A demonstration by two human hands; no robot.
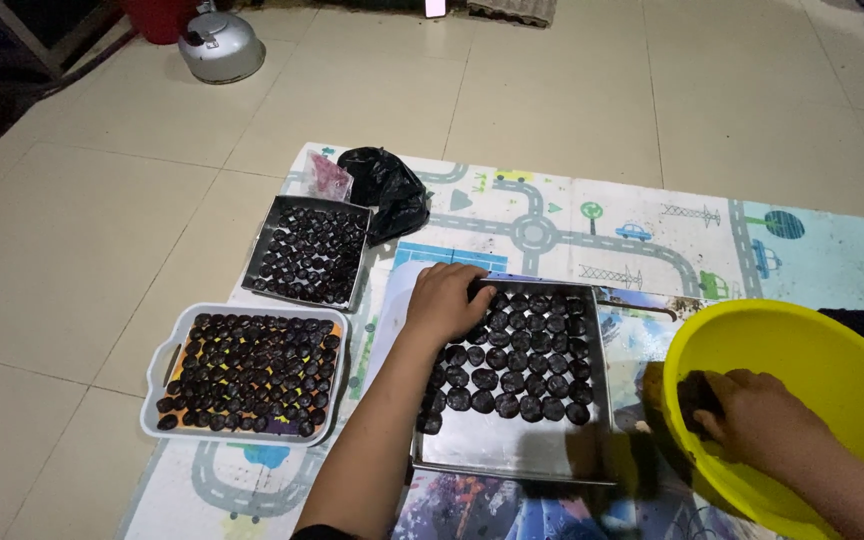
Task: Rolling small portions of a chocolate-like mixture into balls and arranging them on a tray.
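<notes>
1. A white handled tray (pixel 165 352) is seen at the left edge of the play mat (pixel 652 225), filled with rows of small dark round pieces over an orange liner.
2. A square grey metal tray (pixel 264 236) is set just behind it, near the mat's far left corner, also packed with dark pieces.
3. A small pink patterned packet (pixel 328 176) is placed at the far left corner of the mat, touching a crumpled black plastic bag (pixel 388 190) to its right.
4. A large metal tray (pixel 512 455) is laid in the middle of the mat; its far two thirds are covered by rows of dark round pieces (pixel 527 350), while its near strip is bare.
5. The left hand (pixel 445 300) is rested on the far left corner of that tray, fingers curled together over the pieces there.
6. A yellow plastic bowl (pixel 812 370) is held tilted at the mat's right near edge.
7. The right hand (pixel 752 415) is reached into the bowl, its fingers pinched around a dark lump (pixel 697 395).
8. A metal kettle (pixel 220 45) is seen on the tiled floor beyond the mat.
</notes>
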